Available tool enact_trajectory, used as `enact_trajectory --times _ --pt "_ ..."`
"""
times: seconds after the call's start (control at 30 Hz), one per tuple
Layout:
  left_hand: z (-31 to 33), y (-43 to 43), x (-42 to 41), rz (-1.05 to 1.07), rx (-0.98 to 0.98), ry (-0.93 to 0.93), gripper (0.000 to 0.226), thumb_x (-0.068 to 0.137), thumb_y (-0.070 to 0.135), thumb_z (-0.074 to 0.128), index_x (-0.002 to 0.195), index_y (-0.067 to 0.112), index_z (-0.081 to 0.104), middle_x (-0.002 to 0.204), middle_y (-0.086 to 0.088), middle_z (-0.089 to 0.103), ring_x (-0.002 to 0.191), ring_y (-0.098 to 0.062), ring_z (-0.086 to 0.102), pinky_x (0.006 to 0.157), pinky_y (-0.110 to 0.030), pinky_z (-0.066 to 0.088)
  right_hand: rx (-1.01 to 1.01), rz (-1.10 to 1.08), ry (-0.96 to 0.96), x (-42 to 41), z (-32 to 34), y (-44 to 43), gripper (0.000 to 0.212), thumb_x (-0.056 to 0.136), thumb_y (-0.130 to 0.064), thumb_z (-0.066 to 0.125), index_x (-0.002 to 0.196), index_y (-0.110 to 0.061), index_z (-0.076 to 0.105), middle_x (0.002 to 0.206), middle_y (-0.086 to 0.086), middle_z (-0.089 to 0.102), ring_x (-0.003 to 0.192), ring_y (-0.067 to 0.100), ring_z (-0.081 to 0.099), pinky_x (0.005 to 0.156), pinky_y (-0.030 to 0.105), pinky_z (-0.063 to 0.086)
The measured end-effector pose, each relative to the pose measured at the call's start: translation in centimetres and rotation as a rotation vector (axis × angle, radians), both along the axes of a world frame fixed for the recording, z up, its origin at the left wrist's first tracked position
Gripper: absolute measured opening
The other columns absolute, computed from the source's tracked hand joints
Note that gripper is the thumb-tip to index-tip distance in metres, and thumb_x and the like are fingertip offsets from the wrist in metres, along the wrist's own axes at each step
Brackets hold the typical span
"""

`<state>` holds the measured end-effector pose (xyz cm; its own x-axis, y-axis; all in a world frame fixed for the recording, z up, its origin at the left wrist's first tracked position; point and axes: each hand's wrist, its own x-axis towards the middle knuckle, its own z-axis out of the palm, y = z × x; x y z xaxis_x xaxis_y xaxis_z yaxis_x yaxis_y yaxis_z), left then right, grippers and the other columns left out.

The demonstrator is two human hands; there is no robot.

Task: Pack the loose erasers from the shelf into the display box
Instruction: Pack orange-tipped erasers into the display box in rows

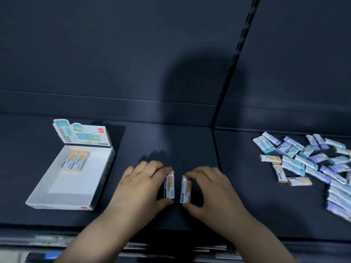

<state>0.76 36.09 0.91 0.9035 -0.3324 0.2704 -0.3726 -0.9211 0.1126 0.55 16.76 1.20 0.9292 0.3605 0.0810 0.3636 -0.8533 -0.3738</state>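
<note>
**Head view, looking down at a dark shelf (171,141).** We see two bare hands meeting at centre, each gripping one orange-tipped eraser by its ends.

- The left hand (140,185) has its fingers curled over the far end of the left eraser (169,186) and its thumb on the near end.
- The right hand (212,190) pinches the right eraser (185,190) the same way.
- The two erasers lie parallel, just beside each other with a narrow gap between them. We cannot tell whether they rest on the shelf or are lifted off it.
- The palms and most fingertips are hidden from us, and both forearms are cut off at the bottom edge.

The display box (62,204) stands open at the left, well apart from the hands, with its printed lid flap (85,136) raised at the far side. Two packed erasers (75,161) lie side by side against its far wall.

The pile of loose erasers (313,160) lies at the right, beyond a slotted upright (233,63), in teal, purple and orange wrappers. It runs out of the right edge, so we cannot see its full extent. The print on the wrappers and the box is too blurred for us to read.
</note>
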Motion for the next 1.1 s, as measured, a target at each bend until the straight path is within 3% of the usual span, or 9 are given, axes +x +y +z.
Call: enact_trajectory --times 0.37,0.57,0.83,1.0,1.1 --pt "0.3 0.9 -1.5 0.038 0.07 -0.029 0.067 0.048 0.059 0.073 0.106 0.027 0.066 0.094 0.009 0.06 0.084 -0.013 0.051 0.069 -0.027 0.033 0.04 0.142 0.074 0.9 0.3 1.6 0.055 0.075 -0.048 0.061 0.126 -0.032 0.045 0.123 -0.017 0.041 0.114 0.002 0.033 0.103 0.021 0.028" --pt "0.9 3.4 -1.6 0.074 0.053 -0.017 0.071 0.045 0.054 0.081 0.107 0.023 0.066 0.095 0.006 0.061 0.084 -0.017 0.058 0.071 -0.028 0.031 0.045 0.158 0.033 1.1 1.2 4.2 0.056 0.075 -0.05 0.061 0.126 -0.034 0.045 0.123 -0.02 0.04 0.113 -0.001 0.032 0.101 0.018 0.025" --pt "1.5 11.3 -0.5 0.047 0.053 0.026 0.075 0.042 0.059 0.081 0.107 0.025 0.067 0.097 0.009 0.063 0.086 -0.014 0.058 0.068 -0.03 0.049 0.064 0.076 -0.065 1.1 1.7 11.9 0.056 0.07 -0.049 0.064 0.121 -0.03 0.051 0.119 -0.015 0.047 0.11 0.005 0.039 0.098 0.023 0.033" --pt "1.8 17.6 1.0 0.028 0.095 0.026 0.073 0.044 0.058 0.082 0.107 0.022 0.068 0.095 0.007 0.065 0.083 -0.017 0.065 0.064 -0.031 0.049 0.025 0.032 -0.078 1.1 1.7 17.6 0.059 0.073 -0.048 0.065 0.125 -0.028 0.049 0.123 -0.013 0.046 0.115 0.01 0.039 0.1 0.026 0.033" --pt "1.7 20.0 2.1 0.008 0.113 0.019 0.072 0.044 0.055 0.084 0.106 0.02 0.069 0.095 0.005 0.066 0.082 -0.018 0.065 0.062 -0.031 0.049 0.012 -0.01 -0.072 1.3 1.8 19.9 0.063 0.074 -0.048 0.065 0.131 -0.03 0.044 0.128 -0.014 0.042 0.12 0.009 0.034 0.101 0.022 0.026"
